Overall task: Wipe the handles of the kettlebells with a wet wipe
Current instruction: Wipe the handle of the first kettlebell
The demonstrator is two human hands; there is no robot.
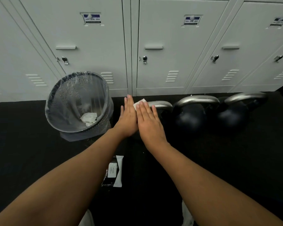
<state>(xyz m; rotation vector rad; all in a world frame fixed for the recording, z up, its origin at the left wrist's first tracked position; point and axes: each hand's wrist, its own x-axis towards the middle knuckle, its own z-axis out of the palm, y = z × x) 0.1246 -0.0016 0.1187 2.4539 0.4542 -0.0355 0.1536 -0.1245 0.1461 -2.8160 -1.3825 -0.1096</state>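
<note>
Left hand (128,115), right hand (149,123) flat, fingers straight, sandwiching wipe (140,102), probably folding it; nearest handle (162,104) at 2 o'clock.

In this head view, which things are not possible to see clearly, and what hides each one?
Head view only:
- Wet wipe: one corner shows; the left hand and right hand cover the rest.
- Leftmost kettlebell: the right hand hides most of it.
- Wipe pack: the left forearm covers one side; its print is too small.
- Locker labels: text blurred.
</note>
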